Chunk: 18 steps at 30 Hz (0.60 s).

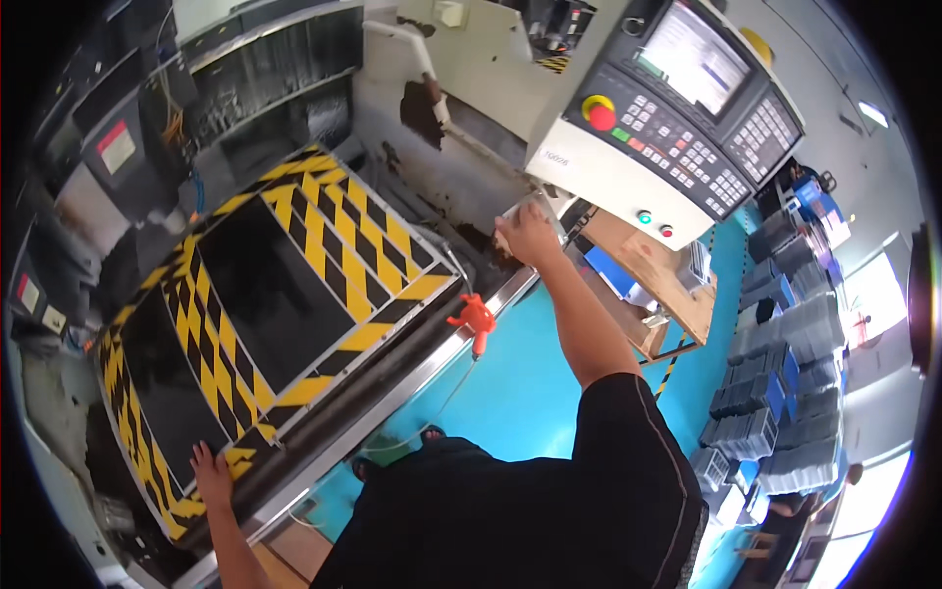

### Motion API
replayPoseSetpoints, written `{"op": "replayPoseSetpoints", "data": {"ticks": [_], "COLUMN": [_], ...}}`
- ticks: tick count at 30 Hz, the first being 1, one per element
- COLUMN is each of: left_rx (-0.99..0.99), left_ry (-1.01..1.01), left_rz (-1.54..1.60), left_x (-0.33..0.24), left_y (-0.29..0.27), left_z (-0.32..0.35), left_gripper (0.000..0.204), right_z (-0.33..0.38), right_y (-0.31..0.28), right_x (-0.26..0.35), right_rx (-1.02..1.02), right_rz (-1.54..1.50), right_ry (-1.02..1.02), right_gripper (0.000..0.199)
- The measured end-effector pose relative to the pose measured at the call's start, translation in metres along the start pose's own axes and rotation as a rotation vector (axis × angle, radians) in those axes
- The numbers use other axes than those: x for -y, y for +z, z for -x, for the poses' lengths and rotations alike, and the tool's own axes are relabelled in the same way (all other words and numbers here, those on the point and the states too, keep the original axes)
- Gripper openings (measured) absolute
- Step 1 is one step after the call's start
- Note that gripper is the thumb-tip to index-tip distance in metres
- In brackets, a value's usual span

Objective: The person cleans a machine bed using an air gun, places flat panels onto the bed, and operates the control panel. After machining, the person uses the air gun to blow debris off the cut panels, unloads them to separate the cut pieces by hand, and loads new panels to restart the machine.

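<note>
My left hand [211, 476] lies with its fingers stretched out on the near left edge of a machine table. Black sheets and yellow-and-black striped tape cover that table [280, 304]. My right hand [530, 234] is closed at the machine's front edge, just below the control panel [677, 128]. A pale greyish piece [547, 208] shows at its fingers, but its kind is unclear. Between my hands, an orange air blow gun [475, 322] hangs at the metal front rail [392, 388], with a thin hose running down from it.
The machine's dark spindle housing [118, 157] stands at the left. A red emergency stop button [599, 113] sits on the panel. A wooden bench [653, 270] with a blue item stands behind my right arm. Stacked grey trays [785, 344] line the far right above the turquoise floor [535, 378].
</note>
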<state>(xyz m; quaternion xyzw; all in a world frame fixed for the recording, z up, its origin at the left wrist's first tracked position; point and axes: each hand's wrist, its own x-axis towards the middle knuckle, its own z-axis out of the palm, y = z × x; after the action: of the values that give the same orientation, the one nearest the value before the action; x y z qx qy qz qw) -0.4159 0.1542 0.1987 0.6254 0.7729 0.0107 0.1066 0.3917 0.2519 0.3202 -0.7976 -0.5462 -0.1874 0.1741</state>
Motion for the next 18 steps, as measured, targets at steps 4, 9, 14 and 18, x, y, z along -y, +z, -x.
{"op": "replayPoseSetpoints", "data": {"ticks": [4,9,14,18], "left_rx": [-0.003,-0.079,-0.147,0.083], "left_ry": [-0.019,0.136,0.086,-0.155], "left_rz": [0.009,-0.010,-0.010,0.023], "left_x": [-0.005,-0.005,-0.014,-0.027], "left_y": [-0.004,-0.006,-0.006,-0.024], "left_z": [0.002,0.000,0.008,0.011], "left_gripper": [0.058,0.061,0.058,0.066], "right_z": [0.020,0.076,0.095,0.086], "right_y": [-0.007,0.019,0.053,0.056], "right_x": [0.003,0.015,-0.003,-0.008], "right_rx": [0.094,0.044,-0.127,-0.117], "right_rz": [-0.177,-0.004,-0.161,-0.028], "right_ry": [0.071,0.114,0.155,0.011], "right_gripper": [0.077,0.078,0.072,0.077]}}
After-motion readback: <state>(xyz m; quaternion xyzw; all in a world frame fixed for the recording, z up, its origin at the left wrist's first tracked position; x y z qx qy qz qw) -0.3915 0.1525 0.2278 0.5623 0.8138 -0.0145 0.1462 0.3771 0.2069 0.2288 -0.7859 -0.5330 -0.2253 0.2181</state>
